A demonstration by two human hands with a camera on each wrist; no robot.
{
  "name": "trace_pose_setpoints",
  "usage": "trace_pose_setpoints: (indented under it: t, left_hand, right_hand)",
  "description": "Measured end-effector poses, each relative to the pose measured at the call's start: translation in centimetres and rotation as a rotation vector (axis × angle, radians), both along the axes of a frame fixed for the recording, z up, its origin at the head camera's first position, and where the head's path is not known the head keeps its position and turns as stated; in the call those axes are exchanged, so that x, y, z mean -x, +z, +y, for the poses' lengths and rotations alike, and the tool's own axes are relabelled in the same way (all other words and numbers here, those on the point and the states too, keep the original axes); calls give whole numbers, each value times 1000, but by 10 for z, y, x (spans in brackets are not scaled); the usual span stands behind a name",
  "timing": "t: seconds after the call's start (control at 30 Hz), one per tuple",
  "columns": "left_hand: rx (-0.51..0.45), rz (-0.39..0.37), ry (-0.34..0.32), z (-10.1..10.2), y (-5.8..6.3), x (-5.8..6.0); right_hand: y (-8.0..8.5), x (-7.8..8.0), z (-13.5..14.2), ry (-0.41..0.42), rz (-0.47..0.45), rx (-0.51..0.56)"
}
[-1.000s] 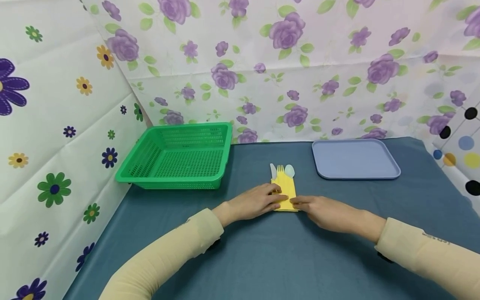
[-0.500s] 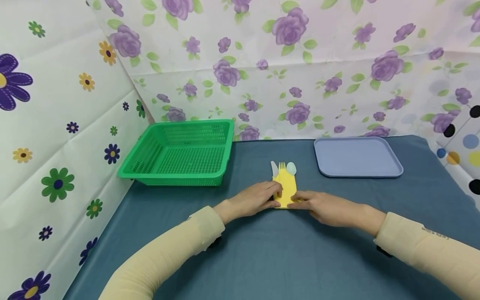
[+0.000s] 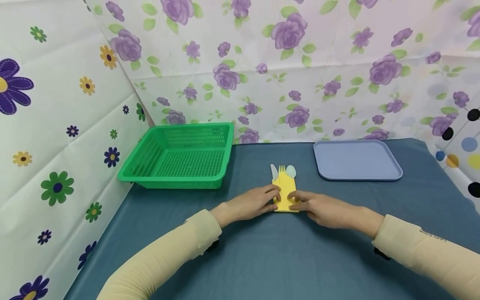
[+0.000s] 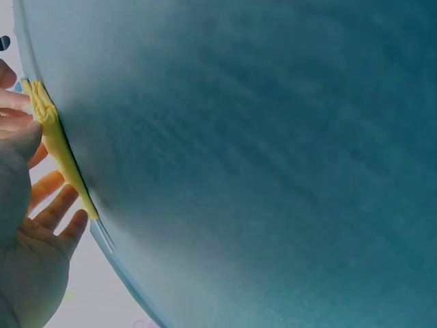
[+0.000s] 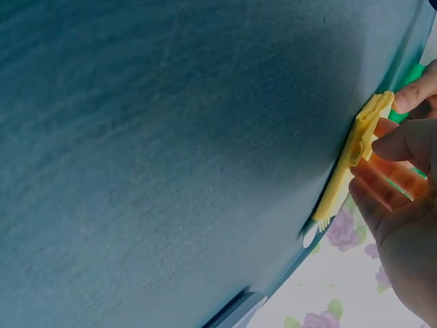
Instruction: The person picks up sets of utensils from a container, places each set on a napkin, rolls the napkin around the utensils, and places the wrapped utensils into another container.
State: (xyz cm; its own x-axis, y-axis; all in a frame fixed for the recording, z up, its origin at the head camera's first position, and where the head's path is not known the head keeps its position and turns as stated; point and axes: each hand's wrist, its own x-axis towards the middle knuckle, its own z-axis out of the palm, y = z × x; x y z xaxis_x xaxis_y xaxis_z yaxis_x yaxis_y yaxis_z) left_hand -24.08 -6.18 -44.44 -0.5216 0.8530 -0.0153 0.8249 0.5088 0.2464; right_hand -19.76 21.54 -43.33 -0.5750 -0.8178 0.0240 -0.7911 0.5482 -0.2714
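A folded yellow napkin (image 3: 286, 192) lies on the blue table. A knife (image 3: 274, 171), a yellow fork (image 3: 282, 169) and a pale spoon (image 3: 291, 171) stick out of its far end; their lower parts are hidden inside. At its left edge my left hand (image 3: 255, 202) touches the napkin with spread fingers and thumb. My right hand (image 3: 322, 208) does the same on the right side, its index finger and thumb apart on the yellow surface. In the right wrist view, a small fold (image 5: 360, 152) stands up beside the right thumb.
A green perforated basket (image 3: 221, 177) stands at the back left. The blue-grey tray (image 3: 358, 160) lies at the back right. Flowered sheets (image 3: 262, 91) rise behind the table, with another flowered sheet (image 3: 56, 133) along the left side.
The fingers have shifted slightly along the napkin's edges: the right index finger has drawn nearer the edge. The napkin and cutlery stay in place; the head view shifts a little.
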Motion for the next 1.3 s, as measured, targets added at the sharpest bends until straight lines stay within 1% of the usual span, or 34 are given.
trace_pose_setpoints:
  t: [0.13, 0.27, 0.37, 0.47, 0.53, 0.6, 0.73, 0.97, 1.03, 1.1, 1.3]
  left_hand:
    - [46, -15, 36, 1, 0, 1]
    - [86, -44, 52, 3, 6, 4]
    - [91, -78, 52, 5, 10, 6]
    - [75, -131, 70, 7, 12, 8]
    - [80, -148, 82, 8, 12, 8]
    - [102, -139, 85, 8, 11, 9]
    - [148, -99, 62, 7, 9, 8]
    - [166, -118, 83, 10, 13, 7]
    - [160, -107, 84, 11, 13, 6]
    - [140, -91, 69, 11, 13, 3]
    - [83, -15, -20, 12, 13, -6]
  right_hand:
    - [-2, -1, 0, -15, 3, -5]
    - [-1, 0, 1, -36, -19, -4]
    - [0, 0, 1, -36, -36, -3]
    - [-1, 0, 1, -30, -50, -1]
    - [-1, -1, 0, -28, -58, -2]
    - [-1, -1, 0, -31, -64, -10]
    - [-2, -2, -1, -37, -67, -23]
    - [-1, -1, -1, -45, -60, -36]
    - [-1, -2, -1, -49, -70, -25]
    - [-1, -2, -2, -51, -84, -9]
    - [1, -2, 2, -50, -104, 17]
